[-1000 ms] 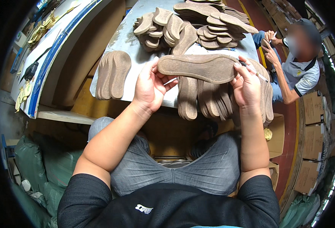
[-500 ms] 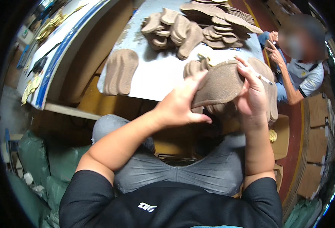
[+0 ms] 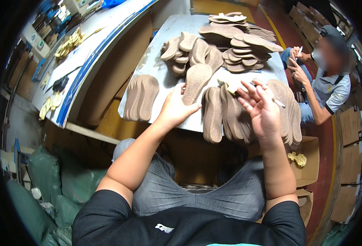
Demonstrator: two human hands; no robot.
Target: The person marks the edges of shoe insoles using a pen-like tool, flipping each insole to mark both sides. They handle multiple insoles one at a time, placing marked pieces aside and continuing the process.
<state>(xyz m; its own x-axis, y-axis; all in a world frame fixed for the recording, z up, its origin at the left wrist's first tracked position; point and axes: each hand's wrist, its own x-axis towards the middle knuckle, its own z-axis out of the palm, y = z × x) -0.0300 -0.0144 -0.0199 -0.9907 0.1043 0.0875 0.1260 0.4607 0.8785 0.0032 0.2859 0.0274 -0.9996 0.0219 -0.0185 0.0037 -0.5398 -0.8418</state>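
My left hand [image 3: 176, 110] grips the near end of a brown shoe sole [image 3: 196, 81], which lies tread-up on the grey table [image 3: 164, 39], just left of a row of overlapping soles [image 3: 224, 117]. My right hand [image 3: 262, 111] hovers over that row with its fingers spread and touches no sole. A thin white pen [image 3: 277, 102] is held between its fingers. A small yellowish scrap [image 3: 232, 87] lies by the fingertips.
A fanned stack of soles [image 3: 142, 97] lies at the table's left edge, with heaped piles [image 3: 230, 45] farther back. A seated co-worker [image 3: 330, 84] handles something at the right. A cardboard box [image 3: 310, 164] stands under the table; a long white bench [image 3: 86, 49] runs along the left.
Both hands held one sole up before me and turned it. Now the left hand has carried it down onto the table, and the right hand has let go and spread open above the row.
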